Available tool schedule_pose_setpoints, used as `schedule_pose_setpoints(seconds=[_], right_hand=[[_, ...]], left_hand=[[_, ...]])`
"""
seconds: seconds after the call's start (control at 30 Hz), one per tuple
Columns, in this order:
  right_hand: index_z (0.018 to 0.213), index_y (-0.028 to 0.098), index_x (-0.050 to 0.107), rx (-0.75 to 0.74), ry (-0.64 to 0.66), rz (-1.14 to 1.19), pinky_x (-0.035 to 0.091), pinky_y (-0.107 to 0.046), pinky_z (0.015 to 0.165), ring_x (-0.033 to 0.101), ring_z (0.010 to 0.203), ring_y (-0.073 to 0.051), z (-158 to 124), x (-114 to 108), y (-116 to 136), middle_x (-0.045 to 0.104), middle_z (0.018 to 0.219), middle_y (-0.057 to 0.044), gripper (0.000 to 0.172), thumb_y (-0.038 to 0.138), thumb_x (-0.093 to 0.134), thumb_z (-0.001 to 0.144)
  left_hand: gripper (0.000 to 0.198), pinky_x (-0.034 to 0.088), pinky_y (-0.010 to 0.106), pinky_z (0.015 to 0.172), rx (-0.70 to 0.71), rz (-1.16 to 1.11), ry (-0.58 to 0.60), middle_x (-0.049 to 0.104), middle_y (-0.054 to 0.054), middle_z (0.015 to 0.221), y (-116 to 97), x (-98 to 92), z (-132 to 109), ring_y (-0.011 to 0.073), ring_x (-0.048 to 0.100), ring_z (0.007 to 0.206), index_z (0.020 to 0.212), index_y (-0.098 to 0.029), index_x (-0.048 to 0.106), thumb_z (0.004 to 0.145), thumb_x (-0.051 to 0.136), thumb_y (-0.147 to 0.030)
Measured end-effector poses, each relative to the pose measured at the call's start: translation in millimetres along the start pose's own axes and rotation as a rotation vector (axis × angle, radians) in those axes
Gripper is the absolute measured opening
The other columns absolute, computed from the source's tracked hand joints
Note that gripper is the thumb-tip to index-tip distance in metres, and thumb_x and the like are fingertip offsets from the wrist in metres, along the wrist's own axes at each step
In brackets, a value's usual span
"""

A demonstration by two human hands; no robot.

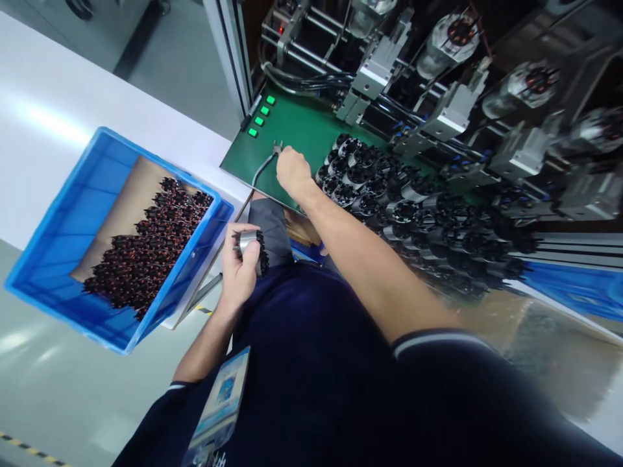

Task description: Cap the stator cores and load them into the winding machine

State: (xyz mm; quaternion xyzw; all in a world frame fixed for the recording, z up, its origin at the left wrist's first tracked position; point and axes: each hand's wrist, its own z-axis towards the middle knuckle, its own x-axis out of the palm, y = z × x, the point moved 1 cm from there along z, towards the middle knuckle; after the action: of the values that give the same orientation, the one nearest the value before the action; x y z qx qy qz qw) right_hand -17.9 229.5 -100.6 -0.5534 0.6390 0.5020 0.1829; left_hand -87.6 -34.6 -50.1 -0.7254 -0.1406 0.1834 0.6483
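Beside the right hand [294, 172] are pliers [277, 150] and cores [405, 211].

Not a single word, brand or number could be read. The best candidate was the ID badge [224, 389] hanging on the dark shirt [321, 376], and what a tease it was: a pale card with a blue patch, its print far too small and blurred to make out! Up on the green worktop [302, 123], four square push buttons [265, 111] glowed green in a row, any marking on them impossible to tell. And then the floor [48, 376] chipped in with a sign of its own: yellow-and-black striped tape [34, 449] cut across the lower left corner, while a shorter length of striped tape showed higher up.
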Motion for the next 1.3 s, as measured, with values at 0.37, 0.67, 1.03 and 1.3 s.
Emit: schedule_pose_setpoints(seconds=[0.37, 0.67, 1.03, 1.3], right_hand=[[0.143, 0.033, 0.061, -0.387, -0.472, 0.36, 0.061, -0.045, 0.111, 0.075, 0.097, -0.022, -142, -127, -47, 0.079, 0.109, -0.002, 0.024, 0.029, 0.051, 0.122], [0.097, 0.03, 0.063, -0.006, -0.419, 1.364, 0.042, -0.029, 0.059, 0.037, 0.071, -0.017, -299, -90, -144, 0.041, 0.086, 0.0, 0.079, 0.103, 0.086, 0.081], [0.135, 0.037, 0.088, 0.25, -0.192, 1.353, 0.048, -0.038, 0.074, 0.056, 0.085, -0.022, -351, -85, -177, 0.065, 0.104, -0.006, 0.052, 0.041, 0.086, 0.083], [0.148, 0.065, 0.085, 0.041, -0.331, 0.52, 0.065, -0.055, 0.093, 0.081, 0.101, -0.032, -364, -211, -281, 0.088, 0.121, -0.003, 0.049, 0.047, 0.085, 0.101]], left_hand=[[0.071, 0.061, 0.049, 0.11, 0.551, 1.092, 0.642, 0.076, 0.02, 0.143, 14, 22.5, 170, 0.0402, 0.07, 0.138, 0.143, -0.018, 0.075, 0.11, 0.072, -0.081], [0.067, 0.048, 0.031, 0.094, 0.766, 1.451, 1.049, 0.074, 0.013, 0.147, 33, 87.3, 233, 0.0258, 0.058, 0.138, 0.155, -0.013, 0.072, 0.12, 0.068, -0.07], [0.088, 0.052, 0.039, 0.095, 0.709, 1.519, 1.099, 0.072, 0.019, 0.152, 29, 73.8, 191, 0.0389, 0.061, 0.148, 0.167, -0.018, 0.07, 0.11, 0.071, -0.085], [0.1, 0.059, 0.054, 0.124, 0.448, 1.025, 0.483, 0.068, 0.022, 0.16, 29, -2.9, 152, 0.0426, 0.065, 0.15, 0.173, -0.019, 0.061, 0.109, 0.048, -0.095]])
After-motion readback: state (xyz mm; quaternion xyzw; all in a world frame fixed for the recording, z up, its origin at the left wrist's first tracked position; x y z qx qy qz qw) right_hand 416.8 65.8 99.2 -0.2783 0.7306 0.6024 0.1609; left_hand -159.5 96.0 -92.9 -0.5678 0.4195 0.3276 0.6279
